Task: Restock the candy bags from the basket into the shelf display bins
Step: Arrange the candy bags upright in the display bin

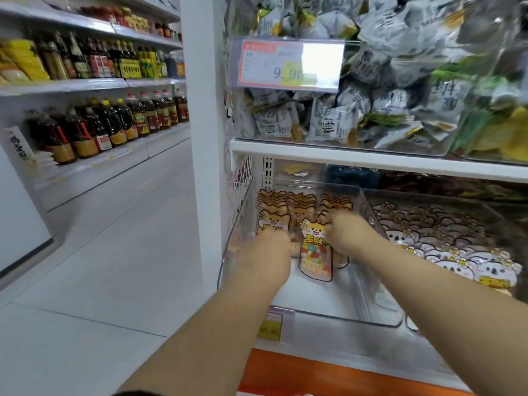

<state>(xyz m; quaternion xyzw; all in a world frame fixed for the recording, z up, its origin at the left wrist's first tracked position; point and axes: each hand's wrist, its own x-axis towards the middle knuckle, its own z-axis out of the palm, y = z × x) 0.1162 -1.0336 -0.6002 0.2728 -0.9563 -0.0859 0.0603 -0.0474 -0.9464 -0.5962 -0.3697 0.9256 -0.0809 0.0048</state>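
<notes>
Both my hands reach into a clear plastic display bin [337, 317] on the lower shelf. Cat-shaped candy bags [301, 205] stand in rows at the back of it. One candy bag [314, 260] with coloured sweets stands in front of the rows, between my hands. My right hand [341, 234] pinches that bag at its upper right edge. My left hand [268, 247] is at the bag's left side; its fingers are blurred and partly hidden, so its hold is unclear. The basket is out of view.
A neighbouring bin [445, 250] on the right holds koala-shaped bags. The upper shelf bin [343, 121] is full of grey snack packets, with a price tag [288, 65] on its front. The aisle floor [114, 252] lies left, beside shelves of oil bottles [114, 124].
</notes>
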